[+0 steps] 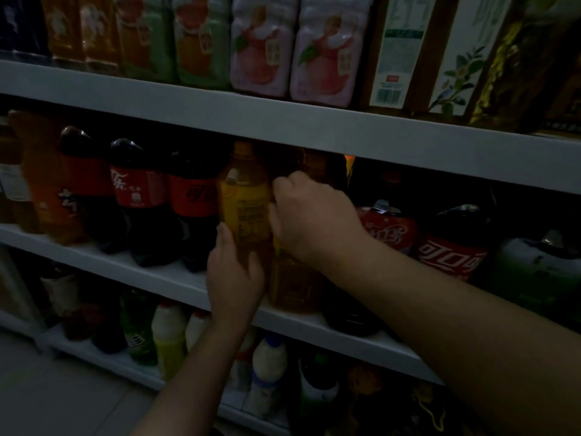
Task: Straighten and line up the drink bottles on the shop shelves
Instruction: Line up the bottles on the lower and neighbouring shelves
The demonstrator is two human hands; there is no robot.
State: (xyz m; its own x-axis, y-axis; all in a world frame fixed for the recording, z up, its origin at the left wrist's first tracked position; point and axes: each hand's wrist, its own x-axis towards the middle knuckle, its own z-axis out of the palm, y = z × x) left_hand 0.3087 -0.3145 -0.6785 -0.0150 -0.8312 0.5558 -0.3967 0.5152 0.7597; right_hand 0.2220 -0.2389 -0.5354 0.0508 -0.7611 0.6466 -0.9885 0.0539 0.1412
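A yellow-labelled tea bottle (pixel 246 199) stands on the middle shelf (pixel 151 272), between the cola bottles and a second amber bottle (pixel 294 286). My left hand (pixel 234 278) grips the lower part of the yellow-labelled bottle from below and the front. My right hand (pixel 309 218) reaches over the second amber bottle, fingers curled round its upper part and touching the first bottle's side. The amber bottle's top is hidden by that hand. Several dark cola bottles (pixel 138 196) with red labels stand in a row to the left.
Larger cola bottles (pixel 452 247) fill the shelf to the right. The upper shelf (pixel 283 121) hangs low over the bottle caps and carries pink and green bottle packs (pixel 261 48). White and green bottles (pixel 168 332) stand on the bottom shelf. Pale floor lies at lower left.
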